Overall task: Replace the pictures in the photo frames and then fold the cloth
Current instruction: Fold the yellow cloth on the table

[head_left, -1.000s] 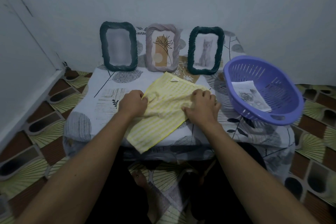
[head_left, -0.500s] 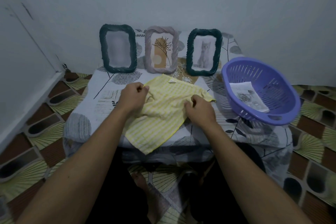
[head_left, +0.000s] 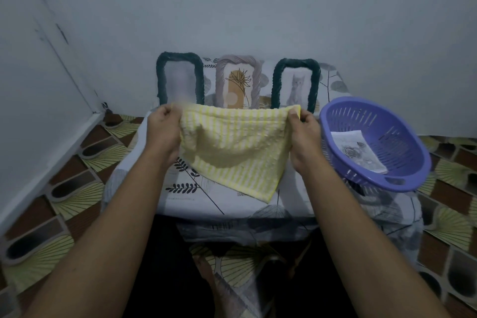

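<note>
A yellow-and-white striped cloth [head_left: 233, 147] hangs stretched in the air above the small table [head_left: 196, 196]. My left hand [head_left: 162, 131] grips its upper left corner and my right hand [head_left: 304, 137] pinches its upper right corner; the lower edge droops to a point at the right. Behind the cloth three photo frames lean against the wall: a dark green one [head_left: 180, 77] with a pale blurred picture, a mauve one [head_left: 239, 80] with a plant drawing, and a dark green one [head_left: 296, 82] with a cat picture. The cloth hides the frames' lower parts.
A purple plastic basket [head_left: 402, 134] sits at the table's right edge, tilted, with a printed rose picture [head_left: 357, 151] inside. The table wears a leaf-patterned cover. A white wall stands close behind, another wall at the left. Patterned floor tiles surround the table.
Both hands have lifted the cloth off the table and pulled it taut between them by its top corners. Earlier it lay spread on the tabletop under my hands.
</note>
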`<control>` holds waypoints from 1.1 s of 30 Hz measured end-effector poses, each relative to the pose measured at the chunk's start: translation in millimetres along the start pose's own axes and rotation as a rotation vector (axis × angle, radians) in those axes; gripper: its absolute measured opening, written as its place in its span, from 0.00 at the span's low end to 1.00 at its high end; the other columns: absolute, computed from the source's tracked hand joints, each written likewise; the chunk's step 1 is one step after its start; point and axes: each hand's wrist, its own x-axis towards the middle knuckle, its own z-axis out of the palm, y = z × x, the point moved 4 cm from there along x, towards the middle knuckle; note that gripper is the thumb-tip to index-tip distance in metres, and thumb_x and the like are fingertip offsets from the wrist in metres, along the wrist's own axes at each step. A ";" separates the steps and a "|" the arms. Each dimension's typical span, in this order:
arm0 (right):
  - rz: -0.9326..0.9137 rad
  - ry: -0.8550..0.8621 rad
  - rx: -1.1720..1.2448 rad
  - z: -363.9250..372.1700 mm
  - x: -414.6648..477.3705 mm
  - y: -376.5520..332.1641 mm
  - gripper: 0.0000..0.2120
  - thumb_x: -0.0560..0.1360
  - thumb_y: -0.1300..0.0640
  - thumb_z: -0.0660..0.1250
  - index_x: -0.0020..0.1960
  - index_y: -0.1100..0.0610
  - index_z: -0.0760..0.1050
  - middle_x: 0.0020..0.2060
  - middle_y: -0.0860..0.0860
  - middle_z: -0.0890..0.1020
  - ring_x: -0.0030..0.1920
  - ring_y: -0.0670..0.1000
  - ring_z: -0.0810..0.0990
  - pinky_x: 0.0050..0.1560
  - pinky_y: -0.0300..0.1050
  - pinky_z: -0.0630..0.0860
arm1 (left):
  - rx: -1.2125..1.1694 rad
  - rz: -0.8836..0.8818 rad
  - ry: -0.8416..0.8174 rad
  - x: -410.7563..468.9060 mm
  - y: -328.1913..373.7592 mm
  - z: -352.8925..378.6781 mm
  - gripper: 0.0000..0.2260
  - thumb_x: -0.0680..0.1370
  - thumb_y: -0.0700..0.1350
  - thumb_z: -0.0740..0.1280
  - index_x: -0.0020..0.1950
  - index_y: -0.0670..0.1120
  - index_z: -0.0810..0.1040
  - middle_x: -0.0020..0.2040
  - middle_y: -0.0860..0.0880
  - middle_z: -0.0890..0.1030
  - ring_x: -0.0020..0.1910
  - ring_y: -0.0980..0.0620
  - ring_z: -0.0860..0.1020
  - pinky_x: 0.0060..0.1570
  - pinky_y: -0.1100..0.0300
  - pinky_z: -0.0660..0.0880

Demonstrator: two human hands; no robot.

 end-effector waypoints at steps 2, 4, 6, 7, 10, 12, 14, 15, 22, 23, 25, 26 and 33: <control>0.003 -0.082 0.025 3.5 -3.4 -3.5 0.12 0.81 0.60 0.65 0.63 0.51 0.71 0.39 0.42 0.84 0.40 0.42 0.83 0.39 0.42 0.81 | -0.063 0.010 0.016 -0.1 5.5 -0.2 0.08 0.83 0.44 0.63 0.45 0.46 0.78 0.41 0.49 0.81 0.39 0.54 0.80 0.45 0.54 0.79; 0.001 -0.155 0.018 5.0 -4.1 -5.3 0.20 0.79 0.63 0.67 0.69 0.51 0.69 0.41 0.43 0.86 0.41 0.43 0.84 0.43 0.46 0.82 | -0.094 0.016 0.031 0.3 9.4 -2.4 0.08 0.83 0.43 0.64 0.45 0.45 0.78 0.39 0.48 0.81 0.36 0.55 0.80 0.40 0.58 0.80; -0.013 -0.151 -0.034 5.3 -4.5 -8.0 0.22 0.78 0.64 0.69 0.69 0.53 0.69 0.45 0.49 0.85 0.43 0.46 0.84 0.43 0.45 0.82 | -0.101 0.028 0.061 2.4 12.5 -7.6 0.06 0.81 0.44 0.67 0.46 0.45 0.78 0.40 0.47 0.82 0.37 0.53 0.80 0.39 0.58 0.80; -0.020 -0.118 -0.054 4.2 -3.3 -8.6 0.21 0.77 0.64 0.70 0.68 0.55 0.70 0.45 0.50 0.84 0.42 0.45 0.83 0.42 0.43 0.81 | -0.102 0.036 0.084 4.1 13.8 -11.1 0.04 0.80 0.44 0.69 0.46 0.45 0.77 0.42 0.46 0.82 0.38 0.52 0.80 0.38 0.58 0.79; -0.057 0.024 -0.150 -2.2 0.4 -10.9 0.19 0.75 0.59 0.74 0.61 0.57 0.71 0.47 0.49 0.80 0.44 0.43 0.80 0.48 0.43 0.80 | -0.117 0.059 0.128 4.9 17.2 -18.4 0.06 0.77 0.45 0.73 0.47 0.49 0.76 0.44 0.46 0.81 0.38 0.51 0.79 0.35 0.57 0.77; -0.093 0.077 -0.263 -5.5 1.5 -12.9 0.20 0.73 0.54 0.77 0.58 0.55 0.71 0.49 0.49 0.79 0.47 0.44 0.79 0.50 0.43 0.79 | -0.111 0.080 0.106 2.8 18.3 -18.6 0.05 0.77 0.44 0.73 0.45 0.51 0.77 0.43 0.46 0.81 0.38 0.51 0.78 0.35 0.58 0.77; -0.097 0.047 -0.266 -5.0 1.2 -14.6 0.18 0.73 0.53 0.76 0.56 0.55 0.72 0.47 0.48 0.80 0.47 0.46 0.80 0.50 0.43 0.79 | -0.124 0.083 0.084 0.4 18.8 -17.7 0.04 0.78 0.43 0.72 0.44 0.50 0.79 0.41 0.48 0.81 0.37 0.53 0.78 0.36 0.58 0.78; -0.090 0.009 -0.229 -3.9 0.4 -15.5 0.15 0.74 0.54 0.76 0.55 0.55 0.73 0.44 0.48 0.80 0.45 0.45 0.81 0.50 0.44 0.80 | -0.130 0.081 0.077 0.0 19.2 -17.7 0.04 0.78 0.43 0.71 0.44 0.48 0.79 0.40 0.48 0.81 0.37 0.53 0.78 0.37 0.59 0.78; -0.211 -0.087 -0.052 -3.2 -3.1 -30.8 0.06 0.76 0.65 0.71 0.51 0.58 0.78 0.38 0.49 0.83 0.39 0.39 0.82 0.43 0.33 0.77 | -0.013 0.173 -0.003 1.1 26.5 -17.2 0.08 0.80 0.36 0.66 0.51 0.48 0.80 0.46 0.48 0.82 0.44 0.54 0.80 0.47 0.58 0.78; -0.226 -0.075 -0.046 -3.4 -3.2 -32.6 0.07 0.75 0.66 0.71 0.51 0.57 0.79 0.38 0.48 0.84 0.40 0.39 0.82 0.43 0.32 0.77 | 0.011 0.199 -0.001 0.5 28.5 -16.2 0.08 0.80 0.36 0.66 0.52 0.49 0.80 0.47 0.49 0.83 0.44 0.55 0.80 0.46 0.59 0.78; -0.245 -0.061 -0.021 -2.9 -4.4 -35.8 0.09 0.75 0.67 0.72 0.50 0.54 0.80 0.42 0.50 0.85 0.44 0.43 0.84 0.45 0.35 0.79 | 0.043 0.251 0.024 -1.2 33.1 -14.0 0.10 0.80 0.35 0.67 0.53 0.49 0.80 0.47 0.51 0.82 0.42 0.60 0.81 0.43 0.63 0.78; -0.256 -0.059 -0.005 -2.9 -4.8 -37.2 0.11 0.75 0.67 0.72 0.51 0.53 0.81 0.45 0.52 0.86 0.48 0.45 0.84 0.47 0.36 0.79 | 0.057 0.278 0.043 -2.2 35.6 -12.6 0.10 0.79 0.35 0.67 0.54 0.49 0.80 0.47 0.51 0.82 0.41 0.62 0.81 0.42 0.65 0.78; -0.309 -0.033 0.066 -6.1 -5.4 -47.9 0.14 0.73 0.68 0.73 0.53 0.51 0.82 0.56 0.59 0.84 0.59 0.53 0.82 0.61 0.47 0.79 | 0.081 0.400 0.130 -4.0 50.4 -6.5 0.09 0.78 0.40 0.70 0.55 0.51 0.80 0.47 0.52 0.84 0.45 0.60 0.83 0.45 0.64 0.79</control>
